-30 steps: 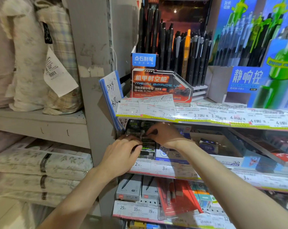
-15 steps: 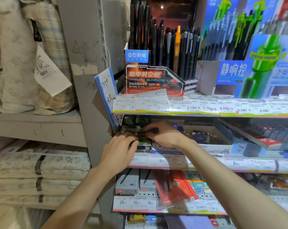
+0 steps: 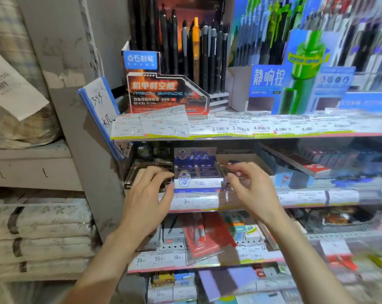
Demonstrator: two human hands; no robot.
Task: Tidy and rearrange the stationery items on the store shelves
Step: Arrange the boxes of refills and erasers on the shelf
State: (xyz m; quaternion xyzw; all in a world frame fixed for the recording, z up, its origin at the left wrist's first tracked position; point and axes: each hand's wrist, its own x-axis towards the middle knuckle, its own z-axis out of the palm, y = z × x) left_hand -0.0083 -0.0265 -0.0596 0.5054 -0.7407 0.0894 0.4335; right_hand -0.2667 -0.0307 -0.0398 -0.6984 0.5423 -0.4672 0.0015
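Observation:
On the middle shelf stands a blue-and-white display box (image 3: pixel 197 172) of small stationery packs. Left of it is a dark tray (image 3: pixel 139 170) holding black packs. My left hand (image 3: pixel 148 194) rests on the front of the dark tray, fingers spread, thumb by the blue box's left corner. To the right of the blue box, my right hand (image 3: pixel 252 187) hovers with curled fingers close to its right edge. It is blurred, and I see nothing held in it. An open cardboard box (image 3: pixel 247 159) sits behind the right hand.
The upper shelf carries a red pen display (image 3: pixel 163 93) with black pens and a blue-green pen display (image 3: pixel 295 84). Price labels (image 3: pixel 229 128) line the shelf edges. A blue clipboard (image 3: pixel 100 110) hangs at the left post. Red packs (image 3: pixel 205 235) fill the lower shelf; bedding is stacked at far left.
My right hand has left the dark tray and moved right, past the blue box. My left hand stayed at the tray. The camera has moved closer and tilted.

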